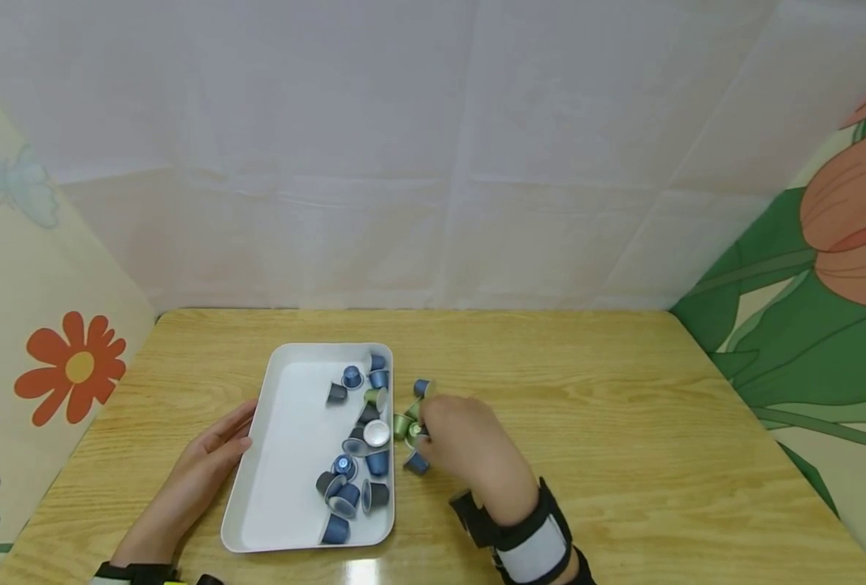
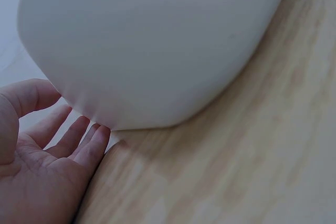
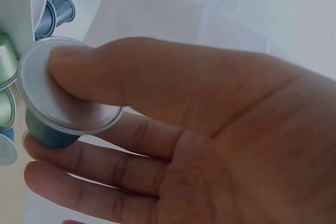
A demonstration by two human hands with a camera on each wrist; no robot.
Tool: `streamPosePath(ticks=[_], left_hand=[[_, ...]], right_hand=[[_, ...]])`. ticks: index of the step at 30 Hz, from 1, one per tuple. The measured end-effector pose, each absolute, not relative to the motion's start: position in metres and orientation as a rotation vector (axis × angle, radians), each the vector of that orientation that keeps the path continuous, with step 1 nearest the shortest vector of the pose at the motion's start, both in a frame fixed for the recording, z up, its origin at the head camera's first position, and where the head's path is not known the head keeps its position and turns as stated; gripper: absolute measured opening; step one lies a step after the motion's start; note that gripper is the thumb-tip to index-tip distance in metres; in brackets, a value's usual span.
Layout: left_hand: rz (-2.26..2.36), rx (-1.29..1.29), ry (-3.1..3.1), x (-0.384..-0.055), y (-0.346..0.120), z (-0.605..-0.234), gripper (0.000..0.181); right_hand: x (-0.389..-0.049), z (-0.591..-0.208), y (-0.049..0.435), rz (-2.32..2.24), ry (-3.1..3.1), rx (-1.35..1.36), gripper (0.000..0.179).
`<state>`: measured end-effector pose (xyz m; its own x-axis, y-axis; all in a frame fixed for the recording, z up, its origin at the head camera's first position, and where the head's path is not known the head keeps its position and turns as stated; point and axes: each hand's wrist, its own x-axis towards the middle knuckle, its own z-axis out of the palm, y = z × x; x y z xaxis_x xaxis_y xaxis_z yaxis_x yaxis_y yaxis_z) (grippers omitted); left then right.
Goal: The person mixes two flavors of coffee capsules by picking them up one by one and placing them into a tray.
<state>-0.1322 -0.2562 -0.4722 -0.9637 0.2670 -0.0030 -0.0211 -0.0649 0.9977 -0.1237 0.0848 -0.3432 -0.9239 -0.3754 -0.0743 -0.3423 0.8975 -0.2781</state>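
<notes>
My right hand [image 1: 469,443] pinches a coffee capsule [image 3: 38,90] between thumb and fingers. In the right wrist view the thumb lies on its silvery lid, and the body below is dark blue-teal. Around those fingers, just right of the white tray [image 1: 279,463], are several loose capsules: green ones [image 1: 401,426], a blue one [image 1: 417,463] in front and another blue one [image 1: 422,387] behind. My left hand [image 1: 202,467] is at the tray's left side, its fingertips [image 2: 102,132] against the outer wall and its fingers loosely bent.
Along the tray's right half lie several blue, dark grey and green capsules, such as a blue capsule [image 1: 335,530] near the front and a dark grey one [image 1: 337,393] farther back. A wooden table [image 1: 623,455] carries everything. A white sheet [image 1: 433,162] hangs behind it, with printed panels at both sides.
</notes>
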Motion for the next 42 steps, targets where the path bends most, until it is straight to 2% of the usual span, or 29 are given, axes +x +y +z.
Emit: streamPosePath(ticks=[17, 35, 42], left_hand=[[2.183, 0.292, 1.976, -0.133, -0.254, -0.473, 0.058], [2.176, 0.282, 1.985, -0.133, -0.255, -0.472, 0.058], [2.136, 0.227, 2.018, -0.133, -0.254, -0.471, 0.060]], right_hand=[[-0.108, -0.345, 0.061, -0.150, 3.024, -0.774, 0.017], [-0.095, -0.349, 0.033, -0.019, 3.017, -1.085, 0.024], [-0.091, -0.358, 0.024, 0.081, 3.026, -1.180, 0.017]])
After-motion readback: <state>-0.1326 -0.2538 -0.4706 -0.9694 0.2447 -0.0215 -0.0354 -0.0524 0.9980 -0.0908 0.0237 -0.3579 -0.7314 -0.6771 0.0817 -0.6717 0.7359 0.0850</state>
